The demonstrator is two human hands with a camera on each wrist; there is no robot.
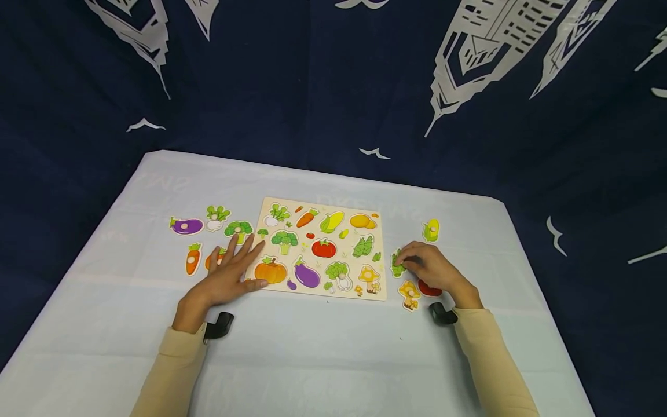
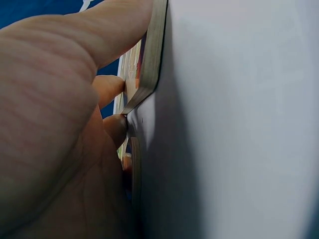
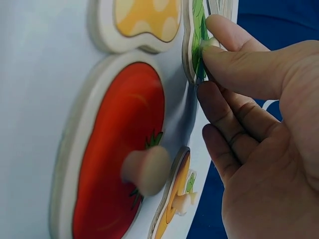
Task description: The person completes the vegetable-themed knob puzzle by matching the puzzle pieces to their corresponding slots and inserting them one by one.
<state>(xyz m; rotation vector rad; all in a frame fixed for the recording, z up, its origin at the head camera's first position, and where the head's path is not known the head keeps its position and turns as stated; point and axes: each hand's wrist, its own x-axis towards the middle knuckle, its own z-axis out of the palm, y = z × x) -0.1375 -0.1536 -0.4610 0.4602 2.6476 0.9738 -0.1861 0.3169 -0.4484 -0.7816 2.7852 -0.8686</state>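
My right hand (image 1: 429,266) pinches the wooden knob (image 3: 211,44) of a green asparagus puzzle piece (image 1: 397,264) between thumb and index finger, right of the puzzle board (image 1: 333,294). A red tomato piece (image 3: 119,149) with a knob lies under that hand, and a mushroom piece (image 1: 409,295) is beside it. Fingers spread, my left hand (image 1: 225,279) rests across the board's left edge. Its thumb touches the board's lower left corner. Partly covered by the left fingers are a broccoli piece (image 1: 238,230) and a pumpkin piece (image 1: 221,253).
Left of the board lie an eggplant piece (image 1: 186,226), a white radish piece (image 1: 215,223) and a carrot piece (image 1: 193,259). A corn piece (image 1: 431,230) is at the right, with an orange-yellow piece (image 3: 169,201) near it. A white cloth (image 1: 333,353) covers the table.
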